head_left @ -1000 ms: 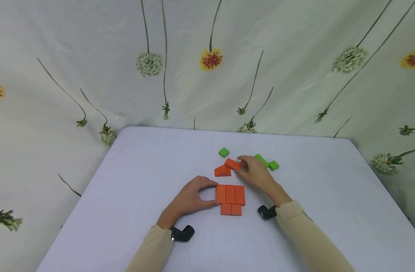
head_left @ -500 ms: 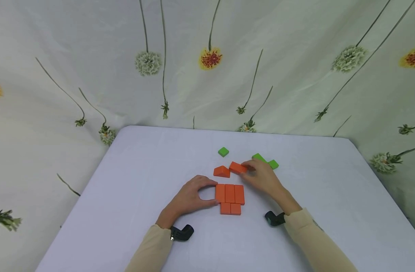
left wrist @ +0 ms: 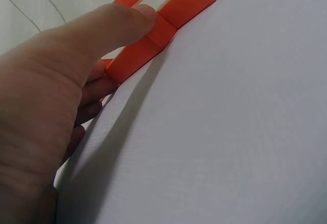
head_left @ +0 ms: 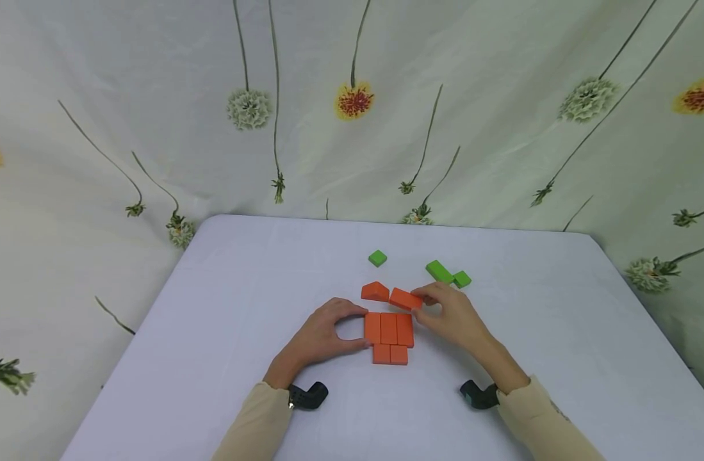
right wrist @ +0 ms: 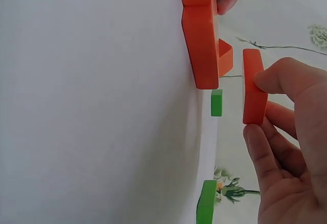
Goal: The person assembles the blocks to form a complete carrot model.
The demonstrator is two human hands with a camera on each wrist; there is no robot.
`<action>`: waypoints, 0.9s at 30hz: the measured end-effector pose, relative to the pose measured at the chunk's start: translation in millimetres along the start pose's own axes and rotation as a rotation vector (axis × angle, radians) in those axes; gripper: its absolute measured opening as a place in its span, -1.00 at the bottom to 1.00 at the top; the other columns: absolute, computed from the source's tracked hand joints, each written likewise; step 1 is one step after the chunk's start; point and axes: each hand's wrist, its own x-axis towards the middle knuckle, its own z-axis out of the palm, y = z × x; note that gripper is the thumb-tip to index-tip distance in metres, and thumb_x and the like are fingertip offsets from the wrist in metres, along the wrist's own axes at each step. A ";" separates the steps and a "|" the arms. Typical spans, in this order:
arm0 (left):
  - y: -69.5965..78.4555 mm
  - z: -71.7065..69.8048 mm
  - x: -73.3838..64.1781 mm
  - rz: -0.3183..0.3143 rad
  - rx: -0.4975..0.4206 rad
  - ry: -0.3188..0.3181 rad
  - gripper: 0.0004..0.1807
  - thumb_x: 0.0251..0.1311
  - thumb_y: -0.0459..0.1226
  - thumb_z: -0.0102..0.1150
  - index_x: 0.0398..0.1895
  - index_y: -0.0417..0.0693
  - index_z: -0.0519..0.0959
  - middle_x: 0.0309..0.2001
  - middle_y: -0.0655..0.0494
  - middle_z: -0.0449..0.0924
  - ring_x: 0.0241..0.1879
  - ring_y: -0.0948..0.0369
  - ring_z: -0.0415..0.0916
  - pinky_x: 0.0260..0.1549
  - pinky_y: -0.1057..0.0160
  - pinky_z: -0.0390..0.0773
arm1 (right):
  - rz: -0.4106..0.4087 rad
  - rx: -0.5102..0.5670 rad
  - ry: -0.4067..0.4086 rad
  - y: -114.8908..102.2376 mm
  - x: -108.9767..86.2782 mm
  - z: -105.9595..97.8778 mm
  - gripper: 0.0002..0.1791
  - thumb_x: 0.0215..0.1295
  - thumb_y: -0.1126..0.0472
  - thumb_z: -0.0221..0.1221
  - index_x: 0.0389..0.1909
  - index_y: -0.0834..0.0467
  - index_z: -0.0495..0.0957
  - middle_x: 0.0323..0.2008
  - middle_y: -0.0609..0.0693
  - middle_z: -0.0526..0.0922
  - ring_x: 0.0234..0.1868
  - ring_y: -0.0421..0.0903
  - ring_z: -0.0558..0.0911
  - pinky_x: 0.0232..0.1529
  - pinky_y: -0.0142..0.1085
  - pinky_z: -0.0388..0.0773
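Aloft over the white table, an orange block is pinched at its right end between the thumb and fingers of a person's right hand, the nearer of the two. It hangs just toward the table's far edge from a row of three orange blocks, its long axis slanting crosswise to theirs, which point at the near edge. The left hand grips the row's leftmost block by its ends.

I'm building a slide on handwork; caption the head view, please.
Left hand holds an orange block cluster while the right hand pinches a separate orange block.
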 end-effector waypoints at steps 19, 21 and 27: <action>-0.6 0.1 -0.6 -0.006 -0.014 -0.006 -0.40 0.11 0.02 0.52 0.25 0.20 0.63 0.15 0.24 0.62 0.23 0.19 0.47 0.24 0.02 0.56 | -0.197 0.062 0.002 -20.8 -44.1 4.5 -0.59 0.12 0.36 0.45 0.02 0.08 0.70 -0.12 -0.16 0.70 -0.18 -0.18 0.65 -0.13 -0.31 0.70; -0.5 0.1 -0.3 -0.004 -0.011 -0.006 -0.40 0.11 0.03 0.52 0.25 0.20 0.63 0.15 0.24 0.61 0.23 0.19 0.47 0.24 0.02 0.56 | -0.210 0.066 0.000 -21.3 -48.4 6.6 -0.59 0.10 0.36 0.46 0.01 0.08 0.70 -0.13 -0.17 0.69 -0.18 -0.20 0.64 -0.13 -0.31 0.70; 0.0 0.0 0.2 -0.008 -0.006 -0.006 -0.40 0.10 0.04 0.53 0.24 0.21 0.63 0.14 0.23 0.62 0.24 0.18 0.47 0.26 0.01 0.55 | -0.247 0.079 -0.014 -20.4 -58.7 13.1 -0.61 0.11 0.31 0.48 0.00 0.07 0.70 -0.13 -0.21 0.67 -0.17 -0.25 0.63 -0.11 -0.35 0.68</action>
